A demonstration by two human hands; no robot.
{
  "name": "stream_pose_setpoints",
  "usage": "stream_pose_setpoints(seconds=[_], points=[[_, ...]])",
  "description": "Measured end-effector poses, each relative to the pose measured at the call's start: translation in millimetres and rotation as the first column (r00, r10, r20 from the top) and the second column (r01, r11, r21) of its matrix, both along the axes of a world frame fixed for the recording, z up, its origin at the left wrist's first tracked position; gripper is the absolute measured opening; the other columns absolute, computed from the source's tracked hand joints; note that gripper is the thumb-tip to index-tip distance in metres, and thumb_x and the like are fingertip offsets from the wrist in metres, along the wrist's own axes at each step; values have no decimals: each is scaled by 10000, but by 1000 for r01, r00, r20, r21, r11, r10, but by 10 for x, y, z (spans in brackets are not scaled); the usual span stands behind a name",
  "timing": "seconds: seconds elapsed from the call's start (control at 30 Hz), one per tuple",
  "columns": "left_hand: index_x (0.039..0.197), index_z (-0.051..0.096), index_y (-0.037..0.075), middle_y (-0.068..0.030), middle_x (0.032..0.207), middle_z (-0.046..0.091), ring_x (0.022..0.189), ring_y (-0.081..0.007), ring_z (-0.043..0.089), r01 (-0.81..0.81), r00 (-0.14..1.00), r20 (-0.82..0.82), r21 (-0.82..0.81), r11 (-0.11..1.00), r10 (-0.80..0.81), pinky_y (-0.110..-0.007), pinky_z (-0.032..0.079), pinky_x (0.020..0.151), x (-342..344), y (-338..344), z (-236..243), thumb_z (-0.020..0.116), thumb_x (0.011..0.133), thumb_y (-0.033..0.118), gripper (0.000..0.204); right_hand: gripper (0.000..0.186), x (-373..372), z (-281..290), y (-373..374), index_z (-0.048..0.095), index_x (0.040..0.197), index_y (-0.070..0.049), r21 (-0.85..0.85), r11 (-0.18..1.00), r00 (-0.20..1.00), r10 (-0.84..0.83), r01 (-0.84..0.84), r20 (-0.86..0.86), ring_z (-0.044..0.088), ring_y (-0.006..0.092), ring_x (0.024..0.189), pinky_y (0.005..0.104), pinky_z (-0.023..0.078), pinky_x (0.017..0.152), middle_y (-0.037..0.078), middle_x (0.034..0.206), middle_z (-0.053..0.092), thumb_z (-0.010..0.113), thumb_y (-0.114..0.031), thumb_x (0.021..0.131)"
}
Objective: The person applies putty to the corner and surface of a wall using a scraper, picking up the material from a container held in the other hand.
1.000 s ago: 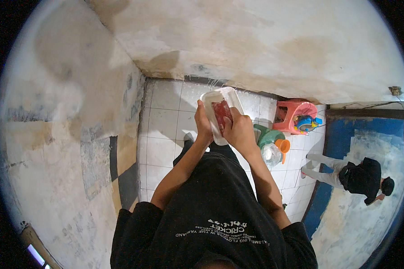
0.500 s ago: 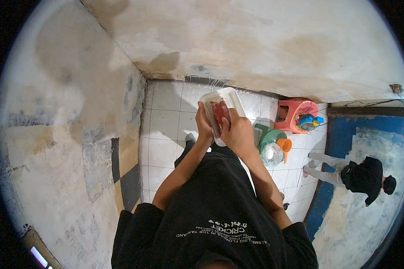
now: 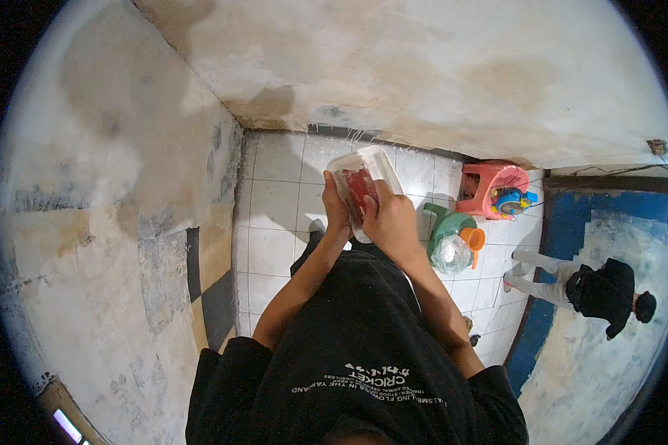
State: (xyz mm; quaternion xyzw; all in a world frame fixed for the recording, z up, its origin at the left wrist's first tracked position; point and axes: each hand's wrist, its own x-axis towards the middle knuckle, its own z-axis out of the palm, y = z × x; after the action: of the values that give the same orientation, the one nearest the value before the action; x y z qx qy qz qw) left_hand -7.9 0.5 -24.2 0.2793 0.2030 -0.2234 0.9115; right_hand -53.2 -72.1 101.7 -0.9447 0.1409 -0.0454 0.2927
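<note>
Black short-sleeved T-shirt, white chest print, apparently dark trousers

Super wide head-worn fisheye, staring pretty much straight down over the black shirt at the nearby hands, floor farther below.

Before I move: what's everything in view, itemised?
Container: one, whitish, between hands
Flat tool: one, red, over container
Stool: one, reddish, right
Device: one, blue and yellow, by stool
Plastic item: one, green, near stool
Bag: one, clear, at green item
Dipper: one, orange, beside bag
Co-worker: one, black top, right
Panel: one, partly blue, right
Walls: several, patchy whitish, around
Floor tiles: many, white, below
Shirt: one, black, bottom
Left hand: one, bare, container's left
Right hand: one, bare, on tool
</note>
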Motion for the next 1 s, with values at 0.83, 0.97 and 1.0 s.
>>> stream_pose_setpoints(seconds=[0.83,0.97,1.0], points=[[1187,511,4,-149,1084,601,960,-243,617,82,996,25,7,997,-83,-370,528,832,-21,13,231,190,995,484,609,131,76,-27,-205,562,866,18,-45,995,996,-88,88,-3,584,458,609,496,486,572,275,648,586,597,-67,772],[1186,515,5,-143,1070,608,953,-233,619,67,996,55,12,998,-67,-364,528,820,-27,-11,70,206,995,481,599,125,45,-110,-167,553,854,20,0,999,999,-43,43,6,585,457,604,500,485,561,273,647,586,592,-69,775],[1184,517,6,-141,1067,610,951,-230,619,56,997,50,0,998,-56,-361,527,817,-28,-17,42,211,995,482,597,127,35,-118,-162,553,854,21,13,999,999,-32,32,2,585,456,602,501,485,558,272,644,585,592,-71,776]])
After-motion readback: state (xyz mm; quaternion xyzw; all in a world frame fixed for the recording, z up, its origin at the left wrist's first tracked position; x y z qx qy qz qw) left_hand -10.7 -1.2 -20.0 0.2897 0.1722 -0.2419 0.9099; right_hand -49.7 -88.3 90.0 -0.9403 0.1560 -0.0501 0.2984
